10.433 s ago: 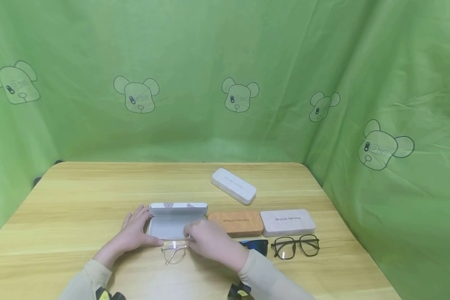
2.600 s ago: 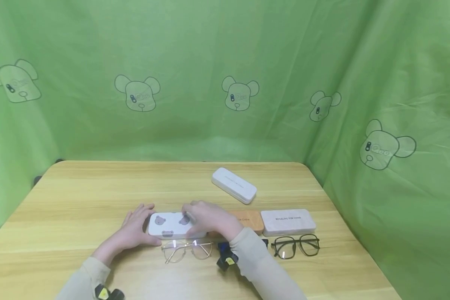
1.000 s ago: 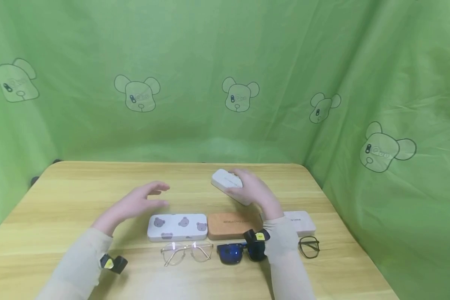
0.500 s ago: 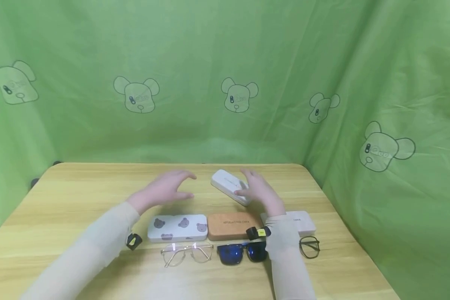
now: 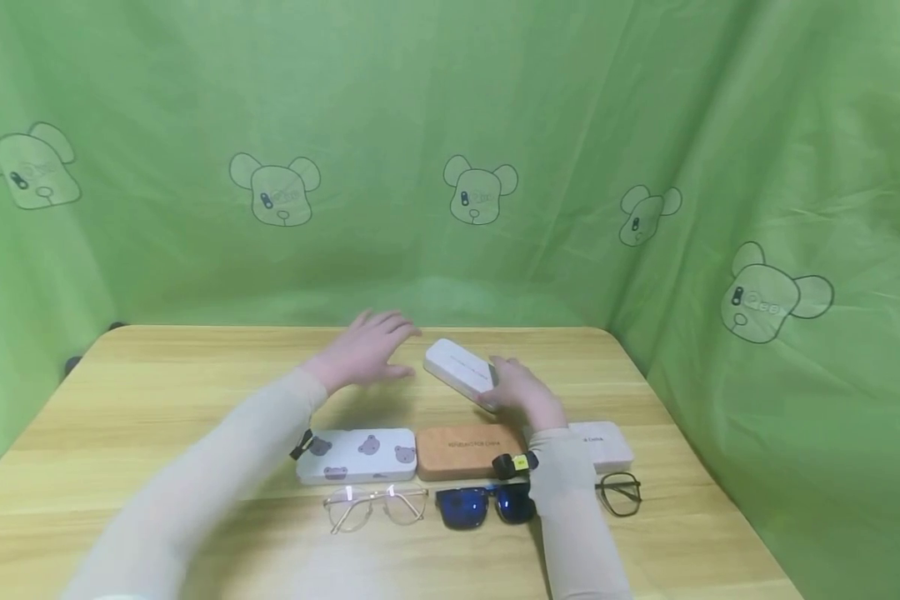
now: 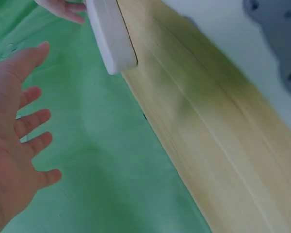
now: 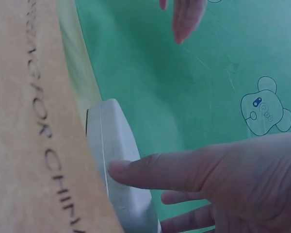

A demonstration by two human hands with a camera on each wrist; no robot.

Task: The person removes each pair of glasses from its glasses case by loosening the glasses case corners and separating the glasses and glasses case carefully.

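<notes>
A white glasses case [image 5: 453, 364] lies slantwise at the back of the table, its lid down. My right hand [image 5: 521, 392] pinches its right end, thumb on the near side and fingers at the far side; the right wrist view shows the thumb [image 7: 131, 172] pressed on the case's edge. Left of the case, my left hand [image 5: 367, 350] hovers with fingers spread and holds nothing. In the left wrist view that hand [image 6: 14, 121] is apart from the case [image 6: 111, 39].
Nearer stand a bear-print case [image 5: 356, 458], an orange case [image 5: 465, 457] and a marbled white case [image 5: 606, 443]. In front lie clear glasses [image 5: 403, 506], blue-lensed sunglasses [image 5: 462, 508] and black-framed glasses [image 5: 621, 495], partly behind the right sleeve. A green curtain [image 5: 390, 100] surrounds the table.
The bear-print case, open at first, is closed. My right hand has gone from it to the white case and slid to its right end. My left hand has moved back and right towards it.
</notes>
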